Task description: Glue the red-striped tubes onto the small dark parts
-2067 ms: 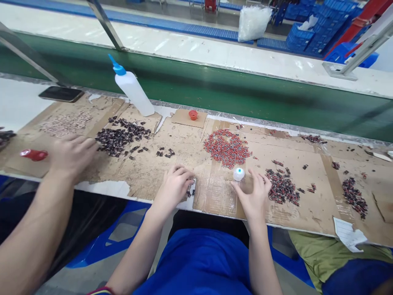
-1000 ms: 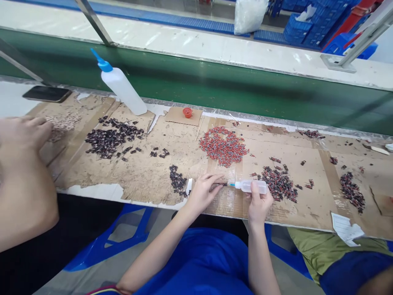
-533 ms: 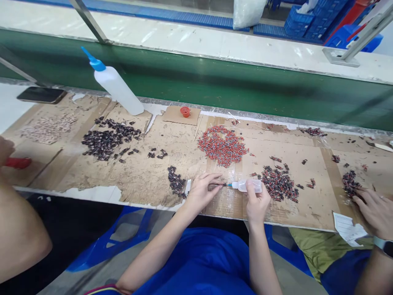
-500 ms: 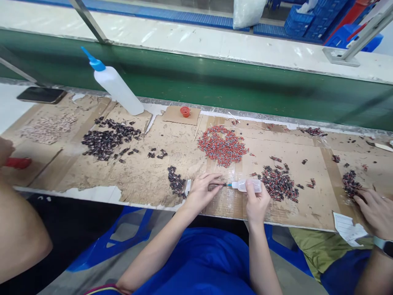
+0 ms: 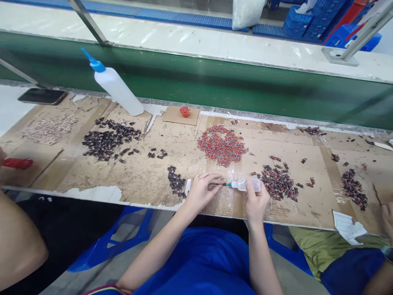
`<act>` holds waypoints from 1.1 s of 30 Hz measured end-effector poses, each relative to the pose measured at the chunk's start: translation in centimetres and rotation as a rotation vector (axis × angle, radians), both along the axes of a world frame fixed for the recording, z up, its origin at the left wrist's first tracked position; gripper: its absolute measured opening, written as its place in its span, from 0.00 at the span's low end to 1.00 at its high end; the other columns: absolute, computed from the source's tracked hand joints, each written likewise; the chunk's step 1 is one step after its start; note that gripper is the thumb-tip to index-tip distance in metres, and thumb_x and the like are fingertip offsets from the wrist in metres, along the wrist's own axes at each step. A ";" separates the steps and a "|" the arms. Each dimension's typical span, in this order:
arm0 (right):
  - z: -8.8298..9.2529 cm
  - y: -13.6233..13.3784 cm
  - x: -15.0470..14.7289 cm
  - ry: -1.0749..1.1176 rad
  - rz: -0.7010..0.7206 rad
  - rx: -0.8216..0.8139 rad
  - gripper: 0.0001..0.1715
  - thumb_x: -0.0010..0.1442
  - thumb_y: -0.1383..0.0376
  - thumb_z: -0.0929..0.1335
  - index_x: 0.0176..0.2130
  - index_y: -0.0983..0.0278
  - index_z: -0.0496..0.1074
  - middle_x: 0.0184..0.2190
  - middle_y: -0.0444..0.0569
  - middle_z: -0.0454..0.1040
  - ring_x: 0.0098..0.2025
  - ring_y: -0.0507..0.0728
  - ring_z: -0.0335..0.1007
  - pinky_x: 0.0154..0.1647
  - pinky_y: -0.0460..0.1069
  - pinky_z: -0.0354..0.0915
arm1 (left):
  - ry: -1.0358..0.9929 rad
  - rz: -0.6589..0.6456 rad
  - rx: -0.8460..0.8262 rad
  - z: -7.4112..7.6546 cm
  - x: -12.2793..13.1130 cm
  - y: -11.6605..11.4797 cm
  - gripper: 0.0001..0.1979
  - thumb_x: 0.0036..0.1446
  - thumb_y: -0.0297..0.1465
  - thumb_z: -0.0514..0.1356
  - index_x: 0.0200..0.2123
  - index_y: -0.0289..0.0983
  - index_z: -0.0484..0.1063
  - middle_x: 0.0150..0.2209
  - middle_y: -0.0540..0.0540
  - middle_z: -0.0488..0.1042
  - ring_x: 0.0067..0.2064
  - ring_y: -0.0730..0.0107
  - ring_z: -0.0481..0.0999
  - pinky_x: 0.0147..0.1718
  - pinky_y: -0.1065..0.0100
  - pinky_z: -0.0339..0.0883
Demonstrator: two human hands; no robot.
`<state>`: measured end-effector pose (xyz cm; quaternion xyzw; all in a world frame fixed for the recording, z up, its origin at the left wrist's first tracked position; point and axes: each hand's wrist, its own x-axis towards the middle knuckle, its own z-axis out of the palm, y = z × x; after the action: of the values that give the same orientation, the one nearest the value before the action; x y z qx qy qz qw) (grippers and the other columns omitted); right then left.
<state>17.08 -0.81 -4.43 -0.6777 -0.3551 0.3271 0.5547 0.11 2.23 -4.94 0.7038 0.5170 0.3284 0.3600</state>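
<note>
Rough cardboard [image 5: 144, 180], edge close by | left hand [image 5: 203, 189] pinches tiny dark piece [image 5: 224, 184] | right hand [image 5: 257, 200] pinches cloudy round bottle [image 5: 241, 185]

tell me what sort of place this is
Probably a factory workshop: heaps of small red-and-black parts on a long cardboard-covered table, another person's bare arm at the left, and blue plastic crates stacked beyond.

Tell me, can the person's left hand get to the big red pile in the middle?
Probably yes: the red pile lies just beyond the left hand, with only cardboard between them. But that hand seems to be pinching a small dark piece, so it isn't free to grab.
</note>
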 end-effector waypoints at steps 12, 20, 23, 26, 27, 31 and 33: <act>-0.4 0.0 0.2 0.103 -0.157 0.100 0.19 0.50 0.52 0.71 0.29 0.65 0.68 0.23 0.42 0.70 0.24 0.51 0.64 0.25 0.46 0.61 | 0.072 0.009 0.036 0.1 0.1 -0.1 0.07 0.53 0.27 0.65 0.37 0.41 0.77 0.34 0.48 0.83 0.42 0.59 0.81 0.51 0.53 0.65; -0.4 0.2 -0.7 0.125 -0.083 0.259 0.28 0.40 0.62 0.77 0.33 0.60 0.59 0.36 0.49 0.77 0.41 0.58 0.76 0.47 0.55 0.68 | 0.075 0.015 0.124 0.3 -1.9 0.3 0.08 0.54 0.26 0.63 0.38 0.40 0.78 0.38 0.45 0.81 0.47 0.59 0.77 0.48 0.57 0.71; -0.4 0.5 -1.1 0.054 -0.042 0.177 0.28 0.42 0.61 0.77 0.37 0.60 0.59 0.39 0.52 0.77 0.44 0.59 0.76 0.50 0.58 0.66 | 0.146 0.089 0.169 0.8 -1.6 1.6 0.07 0.54 0.27 0.64 0.37 0.38 0.78 0.38 0.43 0.80 0.44 0.59 0.76 0.47 0.56 0.70; -0.5 0.4 -1.2 -0.052 -0.043 0.142 0.30 0.43 0.60 0.77 0.41 0.61 0.61 0.41 0.54 0.77 0.43 0.59 0.75 0.50 0.58 0.67 | 0.215 0.142 0.220 1.0 -0.4 3.2 0.06 0.56 0.29 0.62 0.36 0.37 0.78 0.37 0.42 0.80 0.43 0.57 0.73 0.45 0.56 0.68; -0.4 0.3 -1.2 -0.086 -0.048 0.171 0.31 0.43 0.60 0.77 0.42 0.62 0.61 0.42 0.55 0.76 0.44 0.59 0.75 0.50 0.58 0.67 | 0.235 0.150 0.231 0.9 0.1 3.7 0.05 0.57 0.30 0.61 0.35 0.37 0.78 0.36 0.43 0.79 0.42 0.57 0.72 0.45 0.56 0.68; -0.2 -0.9 -1.5 -0.254 -0.131 0.382 0.31 0.46 0.62 0.76 0.46 0.62 0.63 0.44 0.56 0.75 0.47 0.60 0.73 0.41 0.54 0.70 | 0.292 0.146 0.248 0.4 1.3 5.1 0.06 0.58 0.29 0.60 0.32 0.39 0.78 0.33 0.45 0.78 0.40 0.58 0.71 0.43 0.58 0.66; -0.1 -1.6 -1.8 -0.323 -0.162 0.435 0.25 0.48 0.64 0.75 0.44 0.62 0.65 0.41 0.54 0.75 0.42 0.58 0.74 0.36 0.52 0.70 | 0.310 0.125 0.231 0.3 1.3 5.4 0.05 0.56 0.27 0.62 0.31 0.40 0.78 0.33 0.45 0.78 0.39 0.58 0.70 0.42 0.58 0.66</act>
<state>15.33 -2.43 -4.53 -0.6122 -0.4453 0.0856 0.6478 1.42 7.60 -4.65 0.7491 0.5677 0.2951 0.1719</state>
